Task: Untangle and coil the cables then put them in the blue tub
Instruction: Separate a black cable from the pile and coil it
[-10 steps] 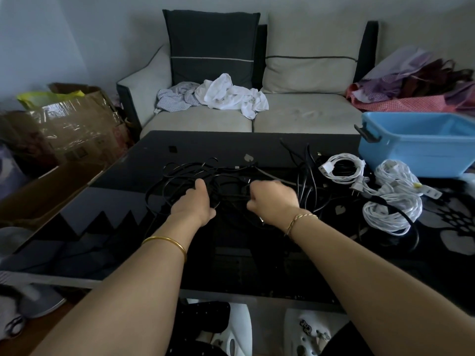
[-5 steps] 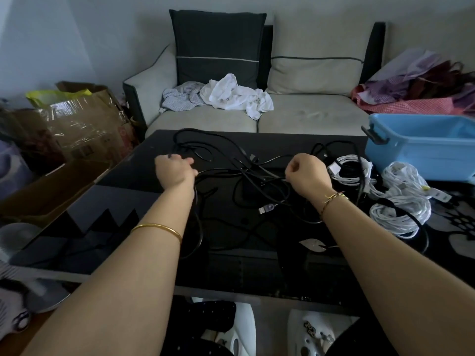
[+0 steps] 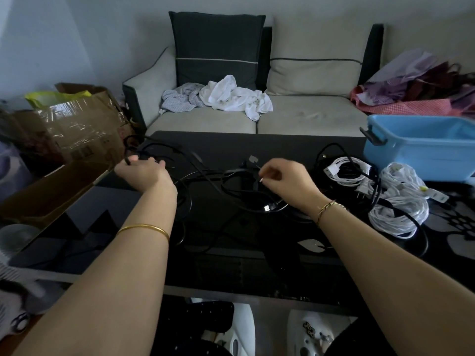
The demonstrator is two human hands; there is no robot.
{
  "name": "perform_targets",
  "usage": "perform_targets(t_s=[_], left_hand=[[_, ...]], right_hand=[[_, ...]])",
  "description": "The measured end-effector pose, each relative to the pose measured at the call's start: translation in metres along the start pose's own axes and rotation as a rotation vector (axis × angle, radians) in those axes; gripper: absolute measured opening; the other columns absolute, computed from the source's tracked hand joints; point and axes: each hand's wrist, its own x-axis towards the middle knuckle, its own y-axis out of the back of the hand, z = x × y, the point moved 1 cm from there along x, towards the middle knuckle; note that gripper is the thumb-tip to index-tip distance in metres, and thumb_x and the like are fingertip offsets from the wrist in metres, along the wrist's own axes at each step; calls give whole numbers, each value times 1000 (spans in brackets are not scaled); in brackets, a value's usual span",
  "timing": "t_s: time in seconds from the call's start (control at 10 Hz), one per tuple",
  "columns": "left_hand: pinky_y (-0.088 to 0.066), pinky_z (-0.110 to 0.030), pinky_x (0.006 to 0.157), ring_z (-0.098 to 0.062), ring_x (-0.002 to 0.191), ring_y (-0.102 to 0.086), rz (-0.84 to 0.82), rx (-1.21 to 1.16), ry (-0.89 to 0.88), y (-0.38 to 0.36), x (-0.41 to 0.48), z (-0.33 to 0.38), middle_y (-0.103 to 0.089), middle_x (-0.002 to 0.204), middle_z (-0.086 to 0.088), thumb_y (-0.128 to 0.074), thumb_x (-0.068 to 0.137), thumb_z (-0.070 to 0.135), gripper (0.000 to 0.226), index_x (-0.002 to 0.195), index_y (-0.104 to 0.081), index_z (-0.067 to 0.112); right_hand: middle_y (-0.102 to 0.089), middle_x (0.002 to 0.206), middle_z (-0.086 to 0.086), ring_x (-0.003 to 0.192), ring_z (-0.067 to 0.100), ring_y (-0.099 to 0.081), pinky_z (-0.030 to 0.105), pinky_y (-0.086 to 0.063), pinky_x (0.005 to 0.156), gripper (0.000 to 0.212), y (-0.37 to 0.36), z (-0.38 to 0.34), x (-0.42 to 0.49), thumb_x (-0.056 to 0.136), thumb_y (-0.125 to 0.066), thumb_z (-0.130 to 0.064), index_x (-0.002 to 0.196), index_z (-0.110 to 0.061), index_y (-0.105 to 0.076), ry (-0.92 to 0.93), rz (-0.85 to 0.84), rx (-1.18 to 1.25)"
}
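A tangle of black cables (image 3: 226, 186) sprawls across the middle of the black glass table (image 3: 231, 265). My left hand (image 3: 144, 173) grips a loop of black cable at the table's left edge. My right hand (image 3: 288, 183) pinches a thin black cable near the middle, with a USB plug (image 3: 267, 208) lying just below it. Coiled white cables (image 3: 397, 214) lie to the right, mixed with more black cable. The blue tub (image 3: 421, 147) stands at the far right of the table, and what I can see of its inside holds nothing.
A grey sofa (image 3: 257, 119) with cushions and crumpled clothes (image 3: 231, 98) stands behind the table. Cardboard boxes (image 3: 64, 140) crowd the left side. Bags and cloth (image 3: 421, 91) are piled at the sofa's right. Slippers (image 3: 311, 335) lie under the table's near edge.
Both hands rose off the table and spread apart, pulling the black tangle wider. My left hand moved further left to the table's edge; my right hand dropped back toward the middle.
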Motion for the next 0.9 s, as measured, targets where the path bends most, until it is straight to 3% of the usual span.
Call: perform_targets(t_s=[0.1, 0.2, 0.3, 0.4, 0.5, 0.6, 0.7, 0.8, 0.9], left_hand=[[-43, -33, 80, -20, 89, -49, 38, -9, -12, 4, 4, -1, -53, 119, -9, -16, 103, 29, 38, 110, -50, 13], [-46, -34, 83, -23, 100, -53, 106, -106, 98, 10, 18, 0, -43, 142, -12, -13, 104, 32, 49, 135, -41, 8], [-53, -22, 76, -11, 113, -54, 179, 474, 91, 16, 34, -1, -39, 146, -8, -18, 104, 24, 48, 150, -20, 11], [-46, -21, 90, -13, 119, -53, 105, 826, -55, 16, 23, 10, -37, 146, 2, -32, 102, 23, 50, 150, -24, 13], [-22, -39, 115, -26, 142, -26, 258, 1059, -337, 21, 8, 18, -28, 154, -8, -45, 97, 15, 52, 147, -30, 10], [-36, -41, 103, -28, 129, -43, 37, 1126, -805, 10, -3, 16, -48, 138, -10, -54, 85, 1, 50, 133, -50, 11], [-45, -28, 83, -22, 94, -60, -789, 1310, -607, -2, -27, -14, -64, 102, -9, -66, 81, 5, 29, 110, -65, 6], [-46, -29, 88, -17, 97, -50, -1347, 1989, -282, 15, -59, -50, -49, 99, 0, -78, 74, 41, 35, 99, -62, 21], [-48, -29, 76, -18, 90, -55, -1387, 2312, -199, 32, -49, -69, -49, 97, 0, -75, 78, 37, 29, 91, -57, 18]], right_hand=[[-56, 91, -10, 86, 13, -53, 28, -41, 69, 28, 8, -5, 3, 78, -58, -6, 102, -21, -63, -54, 286, -58], [-59, 106, 0, 100, 22, -56, 31, -47, 76, 36, 7, 11, 0, 79, -69, -28, 113, -22, -61, -208, 4, -306], [-66, 87, -1, 73, 12, -60, 26, -53, 67, 30, -3, 21, -10, 85, -67, -36, 105, -15, -65, -287, -359, -99], [-62, 79, 1, 56, 11, -56, 20, -47, 55, 30, -9, 23, -9, 87, -67, -24, 112, -9, -59, -273, -384, -70], [-59, 80, 4, 65, 16, -56, 24, -46, 56, 32, -16, 25, -8, 87, -67, -18, 114, -4, -55, -307, -389, -128], [-61, 91, 1, 83, 16, -56, 27, -48, 75, 35, -20, 28, -6, 83, -71, -15, 116, -7, -62, -276, -387, -130], [-52, 76, -9, 72, 6, -52, 14, -40, 65, 38, -19, 24, -4, 81, -70, -6, 118, -13, -65, -264, -370, -22], [-60, 100, 4, 87, 13, -60, 19, -48, 78, 44, -27, 22, -4, 83, -67, -11, 124, -27, -62, -182, -409, -68], [-46, 126, 6, 115, 24, -47, 36, -44, 97, 46, -32, 18, -8, 85, -65, -36, 130, -37, -54, -127, -438, -232]])
